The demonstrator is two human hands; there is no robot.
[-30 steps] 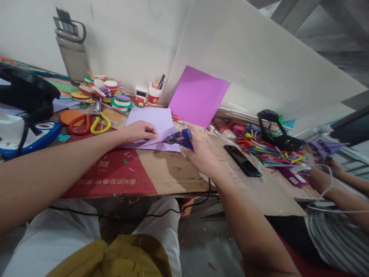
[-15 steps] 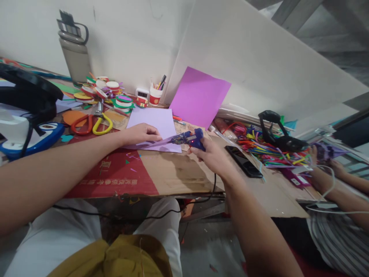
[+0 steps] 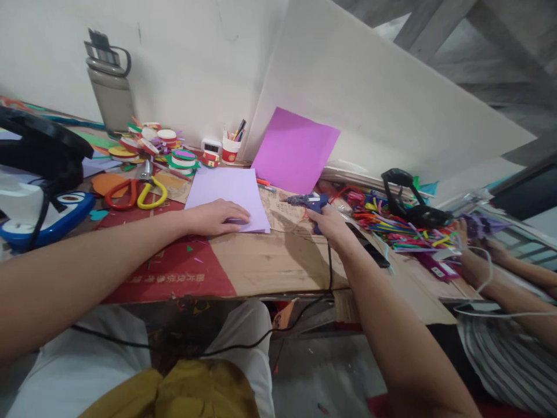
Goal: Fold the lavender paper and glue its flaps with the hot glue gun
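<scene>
The half-open left grip (image 3: 217,217) lies on lilac paper (image 3: 226,186), likely steadying it. Rightward, the right grip (image 3: 333,225) encloses a glue gun (image 3: 310,201).

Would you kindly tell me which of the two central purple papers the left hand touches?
The pale lilac paper, beneath the left hand; the bright purple paper leans against the white board.

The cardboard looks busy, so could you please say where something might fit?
Bare brown cardboard lies between the lavender paper, red panel and black cable, and more between the right forearm and the magenta item. Crowded: behind the scissors, and around the coloured strands.
</scene>
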